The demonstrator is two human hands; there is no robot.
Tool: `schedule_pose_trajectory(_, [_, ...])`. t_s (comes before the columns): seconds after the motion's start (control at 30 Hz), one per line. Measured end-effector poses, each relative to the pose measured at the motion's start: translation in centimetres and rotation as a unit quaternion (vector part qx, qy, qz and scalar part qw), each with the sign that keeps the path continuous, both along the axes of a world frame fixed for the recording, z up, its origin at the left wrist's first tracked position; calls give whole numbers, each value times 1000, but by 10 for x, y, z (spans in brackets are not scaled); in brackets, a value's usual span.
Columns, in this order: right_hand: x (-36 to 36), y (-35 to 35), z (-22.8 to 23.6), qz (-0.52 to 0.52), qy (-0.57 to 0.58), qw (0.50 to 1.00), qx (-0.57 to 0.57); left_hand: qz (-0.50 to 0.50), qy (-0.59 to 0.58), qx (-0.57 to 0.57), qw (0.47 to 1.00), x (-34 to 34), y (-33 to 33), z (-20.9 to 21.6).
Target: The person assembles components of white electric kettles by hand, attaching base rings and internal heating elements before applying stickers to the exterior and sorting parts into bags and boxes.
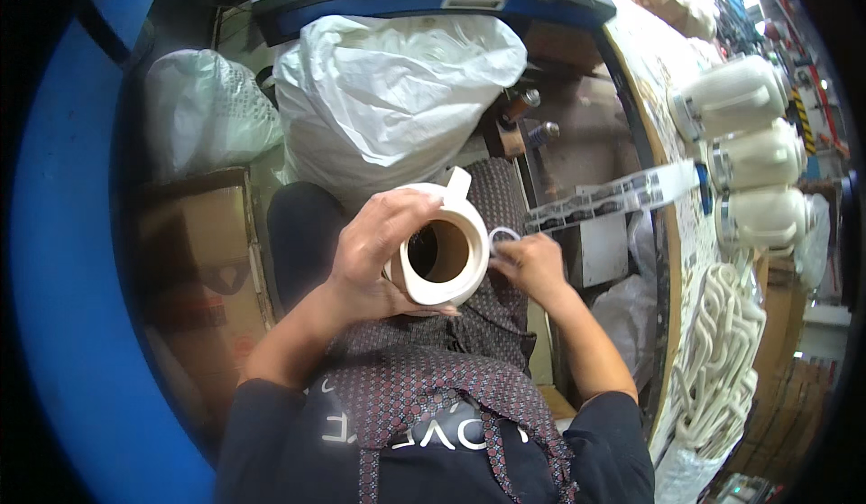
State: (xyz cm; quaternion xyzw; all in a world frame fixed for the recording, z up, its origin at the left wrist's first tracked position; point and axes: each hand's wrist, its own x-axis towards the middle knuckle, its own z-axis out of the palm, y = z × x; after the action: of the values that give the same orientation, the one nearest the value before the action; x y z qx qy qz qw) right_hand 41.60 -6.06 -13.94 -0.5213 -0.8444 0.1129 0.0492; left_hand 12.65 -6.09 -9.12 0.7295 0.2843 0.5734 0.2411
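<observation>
Over my lap, my left hand (pixel 372 251) is wrapped round a cream-white jug body (pixel 479 256), thumb and fingers on opposite sides of it. Its round mouth faces up toward me and shows a dark, brownish inside. From the far side of the rim juts a spout or handle piece; which of the two I cannot tell. Just right of the jug, my right hand (pixel 538 271) pinches a small pale ring (pixel 505 233) between thumb and fingers. The ring is close to the jug's side, and whether they touch is unclear.
A large white sack (pixel 379 98) stands ahead, with a smaller bag (pixel 207 111) to its left. Cardboard boxes (pixel 203 278) sit at left. Along the right bench (pixel 663 323) are several white jugs (pixel 753 161), a clear divided plastic case (pixel 613 199) and a heap of white handles (pixel 717 351).
</observation>
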Motion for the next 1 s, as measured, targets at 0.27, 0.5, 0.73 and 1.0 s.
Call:
schedule_pose_trajectory(0.27, [-47, -25, 132, 161, 383, 909, -8, -17, -8, -17, 1000, 42, -19, 23])
schedule_pose_trajectory(0.5, [-49, -18, 159, 308, 22, 951, 6, 13, 59, 35, 998, 54, -40, 32])
schedule_pose_trajectory(0.73, [-30, -9, 166, 360, 14, 927, -109, 11, 182, 55, 982, 54, -45, 49])
schedule_pose_trajectory(1.0, [-25, -26, 136, 272, 305, 901, 148, -49, 118, 17, 992, 19, 0, 68])
